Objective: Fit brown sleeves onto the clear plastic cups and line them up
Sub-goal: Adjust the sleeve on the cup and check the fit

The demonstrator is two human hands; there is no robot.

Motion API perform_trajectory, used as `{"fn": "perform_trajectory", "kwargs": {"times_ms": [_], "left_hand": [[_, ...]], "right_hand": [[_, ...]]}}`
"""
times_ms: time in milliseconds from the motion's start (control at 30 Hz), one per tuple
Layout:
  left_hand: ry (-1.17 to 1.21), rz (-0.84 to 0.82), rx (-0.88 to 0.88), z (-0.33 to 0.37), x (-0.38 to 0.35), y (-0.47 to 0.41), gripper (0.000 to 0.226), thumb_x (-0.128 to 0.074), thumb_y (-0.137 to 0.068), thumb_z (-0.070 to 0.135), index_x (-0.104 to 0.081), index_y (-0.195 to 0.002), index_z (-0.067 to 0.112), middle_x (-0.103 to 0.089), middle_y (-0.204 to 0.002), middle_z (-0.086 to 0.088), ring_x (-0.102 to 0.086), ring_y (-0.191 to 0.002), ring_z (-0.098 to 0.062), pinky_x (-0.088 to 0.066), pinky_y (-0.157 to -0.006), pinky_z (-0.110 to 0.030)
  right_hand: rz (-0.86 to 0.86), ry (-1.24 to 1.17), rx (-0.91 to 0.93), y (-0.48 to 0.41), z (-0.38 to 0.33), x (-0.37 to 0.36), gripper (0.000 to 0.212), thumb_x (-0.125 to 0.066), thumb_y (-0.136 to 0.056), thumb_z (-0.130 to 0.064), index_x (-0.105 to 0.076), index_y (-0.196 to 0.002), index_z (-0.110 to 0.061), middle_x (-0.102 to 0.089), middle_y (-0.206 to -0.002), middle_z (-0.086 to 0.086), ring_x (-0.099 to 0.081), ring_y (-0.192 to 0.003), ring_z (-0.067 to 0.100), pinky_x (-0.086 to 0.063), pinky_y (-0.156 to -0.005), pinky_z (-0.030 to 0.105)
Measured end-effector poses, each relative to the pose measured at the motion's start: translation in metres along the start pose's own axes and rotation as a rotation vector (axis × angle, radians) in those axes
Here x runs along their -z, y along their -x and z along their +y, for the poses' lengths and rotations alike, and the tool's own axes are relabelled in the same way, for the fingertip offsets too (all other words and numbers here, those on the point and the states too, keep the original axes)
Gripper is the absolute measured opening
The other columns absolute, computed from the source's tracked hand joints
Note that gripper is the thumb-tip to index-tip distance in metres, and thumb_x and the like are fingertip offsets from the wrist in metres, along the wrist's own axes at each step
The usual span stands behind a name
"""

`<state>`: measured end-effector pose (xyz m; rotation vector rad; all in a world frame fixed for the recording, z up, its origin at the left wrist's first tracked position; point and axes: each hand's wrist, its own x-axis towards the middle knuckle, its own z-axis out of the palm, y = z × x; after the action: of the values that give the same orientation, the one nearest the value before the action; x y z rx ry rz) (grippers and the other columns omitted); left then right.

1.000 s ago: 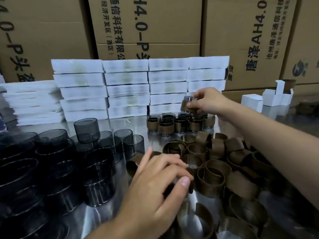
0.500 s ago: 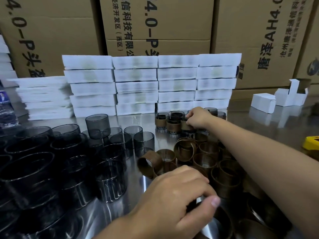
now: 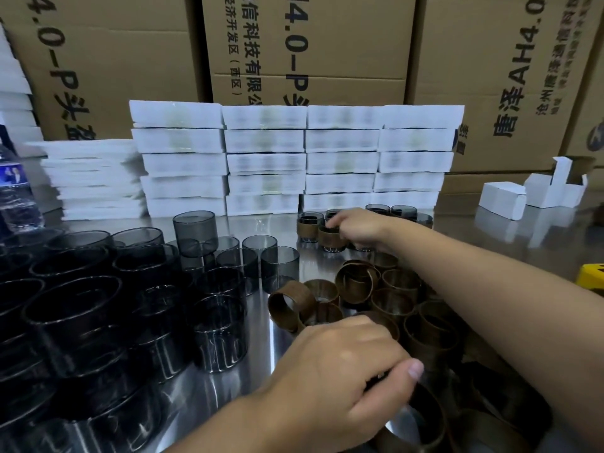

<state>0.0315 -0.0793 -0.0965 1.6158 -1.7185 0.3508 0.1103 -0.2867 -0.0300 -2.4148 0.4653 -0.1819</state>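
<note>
The step in hand looks like setting a finished cup into the line while the other hand fetches the next sleeve. The right hand (image 3: 358,228) reaches to the far middle of the shiny steel bench (image 3: 284,335), fingers curled down over the row of clear plastic cups wearing brown sleeves (image 3: 331,238). Whether it grips a cup or only rests on the row cannot be told, since the hand hides what is under it. The row stands just in front of the stacked flat white boxes (image 3: 264,140) along the far edge.

The left hand (image 3: 340,371) is down in the heap of loose brown ring-shaped sleeves (image 3: 392,305) toward the near right of the bench. Its thumb and curled fingers close narrowly on one of them.

The bare smoky clear plastic cups (image 3: 196,233) crowd the left half of the bench, some stacked, all unsleeved, so most of the job appears to remain. The next move probably calls for the right hand to cross to those cups, take one, and push it squarely into the sleeve. The rings look thin and easy to crush.

Behind the bench, tall brown cardboard cartons (image 3: 327,44) carry sideways print: "4.0-P", "AH4.0", the characters "唐泽", and a line reading "科技有限公". The smaller type is too blurred to read. A clear water bottle with a blue label (image 3: 16,197) stands at the left edge, its label illegible. Small white folding cartons (image 3: 501,199) sit at the far right, one with its flap up.
</note>
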Motion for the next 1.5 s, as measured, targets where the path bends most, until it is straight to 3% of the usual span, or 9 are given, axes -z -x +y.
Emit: {"fn": "perform_trajectory", "kwargs": {"times_ms": [100, 267, 367, 500, 733, 967, 1133, 1367, 1500], "left_hand": [[-0.045, 0.021, -0.013, -0.002, 0.000, 0.000, 0.037, -0.044, -0.097, 0.030, -0.071, -0.078, 0.013, -0.065, -0.073, 0.003, -0.058, -0.075, -0.014, -0.049, -0.063, -0.035], [-0.016, 0.066, -0.001, -0.005, 0.000, -0.001, 0.036, -0.046, -0.095, 0.029, -0.071, -0.077, 0.010, -0.064, -0.072, 0.002, -0.057, -0.071, -0.015, -0.049, -0.062, -0.036], [-0.009, 0.102, -0.013, -0.008, 0.000, -0.001, 0.035, -0.048, -0.095, 0.027, -0.072, -0.078, 0.009, -0.066, -0.076, 0.002, -0.060, -0.074, -0.017, -0.050, -0.064, -0.037], [-0.031, 0.151, -0.029, -0.008, 0.000, -0.001, 0.033, -0.050, -0.094, 0.026, -0.073, -0.076, 0.010, -0.066, -0.078, 0.003, -0.062, -0.078, -0.018, -0.051, -0.064, -0.037], [-0.040, 0.163, -0.018, -0.008, -0.001, -0.001, 0.032, -0.051, -0.092, 0.027, -0.074, -0.077, 0.011, -0.066, -0.078, 0.003, -0.064, -0.079, -0.017, -0.053, -0.067, -0.038], [-0.013, 0.252, 0.102, -0.012, 0.000, -0.002, 0.029, -0.052, -0.089, 0.031, -0.072, -0.075, 0.015, -0.065, -0.078, 0.009, -0.062, -0.080, -0.016, -0.051, -0.066, -0.039], [0.222, 0.322, 0.334, -0.016, -0.001, -0.004, 0.005, -0.059, -0.081, 0.033, -0.056, -0.077, 0.031, -0.061, -0.091, 0.011, -0.063, -0.089, -0.012, -0.053, -0.071, -0.034], [0.646, 0.556, 0.478, -0.031, -0.004, -0.009, 0.049, -0.073, -0.068, 0.029, -0.044, -0.107, 0.034, -0.053, -0.122, 0.015, -0.058, -0.116, -0.002, -0.051, -0.084, -0.015], [0.815, 0.495, 0.486, -0.032, 0.001, -0.009, 0.083, -0.069, -0.063, 0.044, -0.038, -0.139, 0.035, -0.059, -0.132, 0.006, -0.061, -0.118, -0.017, -0.053, -0.088, -0.032]], "right_hand": [[-0.084, -0.044, 0.121, 0.010, -0.033, -0.013, 0.034, -0.043, -0.089, -0.001, -0.062, -0.107, -0.023, -0.057, -0.126, 0.010, -0.058, -0.095, 0.018, -0.043, -0.066, 0.021], [-0.244, 0.439, 0.316, 0.025, -0.054, -0.037, 0.042, -0.050, -0.088, -0.005, -0.057, -0.129, -0.015, -0.060, -0.095, -0.007, -0.047, -0.073, 0.006, -0.033, -0.049, 0.004], [-0.178, 0.564, 0.362, 0.026, -0.048, -0.050, 0.040, -0.058, -0.090, -0.015, -0.057, -0.130, -0.015, -0.059, -0.126, 0.005, -0.053, -0.106, 0.018, -0.038, -0.076, 0.017], [-0.121, 0.549, 0.386, 0.023, -0.038, -0.056, 0.032, -0.061, -0.091, -0.020, -0.061, -0.122, -0.010, -0.054, -0.128, 0.012, -0.049, -0.120, 0.026, -0.040, -0.098, 0.030], [0.041, 0.330, 0.351, 0.034, -0.029, -0.035, 0.014, -0.060, -0.091, -0.019, -0.066, -0.096, -0.008, -0.062, -0.097, 0.008, -0.055, -0.087, 0.020, -0.038, -0.070, 0.025], [0.254, -0.307, 0.265, 0.076, -0.007, 0.003, 0.014, -0.054, -0.095, -0.028, -0.058, -0.092, -0.015, -0.067, -0.098, 0.010, -0.067, -0.089, 0.022, -0.054, -0.084, 0.039], [0.135, -0.897, 0.274, 0.106, 0.013, 0.015, 0.008, -0.049, -0.096, -0.011, -0.055, -0.093, -0.006, -0.067, -0.109, 0.018, -0.068, -0.096, 0.031, -0.055, -0.088, 0.038], [-0.185, -1.089, 0.276, 0.124, 0.018, 0.018, 0.028, -0.052, -0.082, -0.023, -0.064, -0.099, -0.004, -0.070, -0.098, 0.021, -0.069, -0.090, 0.039, -0.059, -0.070, 0.034], [-0.383, -0.979, 0.314, 0.131, 0.022, 0.016, 0.032, -0.051, -0.087, -0.027, -0.065, -0.108, -0.007, -0.070, -0.103, 0.019, -0.070, -0.091, 0.036, -0.057, -0.071, 0.031]]}}
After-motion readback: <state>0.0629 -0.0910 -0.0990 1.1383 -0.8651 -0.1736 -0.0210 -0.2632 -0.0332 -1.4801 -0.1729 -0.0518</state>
